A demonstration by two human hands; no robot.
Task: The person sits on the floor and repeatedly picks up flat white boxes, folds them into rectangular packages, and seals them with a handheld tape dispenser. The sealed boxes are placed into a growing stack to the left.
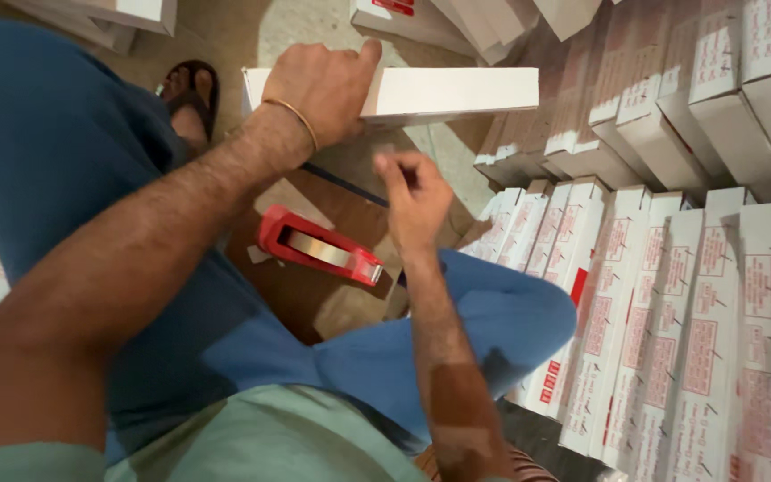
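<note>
Rows of long white cartons (pixel 671 339) with red printed panels fill the right side of the floor, packed edge to edge in slanted ranks, with a second bank (pixel 671 98) above them. Flat cardboard sheets (pixel 314 295), brown and matte, lie on the pale floor between the person's blue-trousered legs (pixel 64 134). A sandalled foot (pixel 191 98) shows at the upper left.

On the cardboard rests a red plastic tape dispenser (pixel 319 245), glossy, with a shiny roll inside, its toothed end pointing toward the right knee.

The left hand (pixel 323 89) grasps a plain white box (pixel 443 92), long and flat with crisp edges; the fingers wrap over its left end from above and the thumb lies along its top edge. A thin gold bangle (pixel 294 116) circles that wrist. The box is held level above the floor, its right end free and reaching toward the stacked cartons.

The right hand (pixel 414 198) sits just below the box, near its underside, fingertips pinched together; whether they hold a bit of tape I cannot tell. A dark thin strip (pixel 345 185) runs slantwise behind it.

Open room is tight: cartons hem in the right, legs the left and bottom, leaving only the cardboard patch around the dispenser and a gap of floor beyond the box.
</note>
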